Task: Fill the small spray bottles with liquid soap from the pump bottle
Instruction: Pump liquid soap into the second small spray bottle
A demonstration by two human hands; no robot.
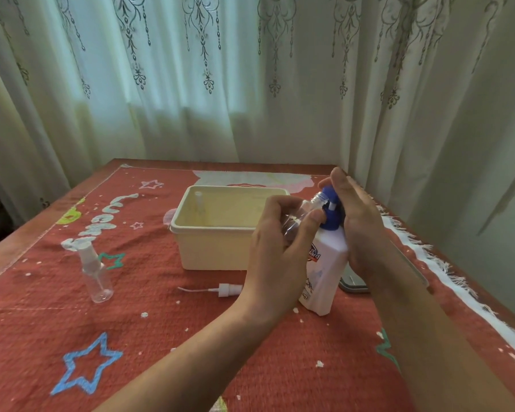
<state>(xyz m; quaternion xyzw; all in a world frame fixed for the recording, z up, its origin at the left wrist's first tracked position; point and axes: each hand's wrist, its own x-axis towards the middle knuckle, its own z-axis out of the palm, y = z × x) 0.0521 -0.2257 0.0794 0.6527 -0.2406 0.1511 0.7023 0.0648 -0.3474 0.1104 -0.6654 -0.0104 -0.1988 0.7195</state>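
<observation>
Pale curtains with a dark hanging pattern close off the back and right of the room, and in front of them stands the desk, its wooden edge showing at the left. A red cloth printed with stars and lettering covers most of it, with a white fringe along the right side.

My left hand has its fingers and thumb curled round a small clear bottle with no top on it. I hold it tilted, its open neck up against the white nozzle of the blue pump head. That pump head belongs to the white pump bottle, which stands on the cloth near the right side of the desk, just behind my left hand.

My right hand lies against the pump head from the right, with the fingers fairly straight and pointing up and away from me. The palm rests against the blue part, and the fingers are not wrapped round it.

A cream plastic box sits near the middle of the desk, just left of my hands, with a white spray top upright in its far left corner. Another loose spray head with its thin tube lies on the cloth in front of the box. Well to the left is a capped spray bottle, clear and looking empty. A flat grey thing peeks out behind the pump bottle, under my right wrist; I cannot tell what it is.
</observation>
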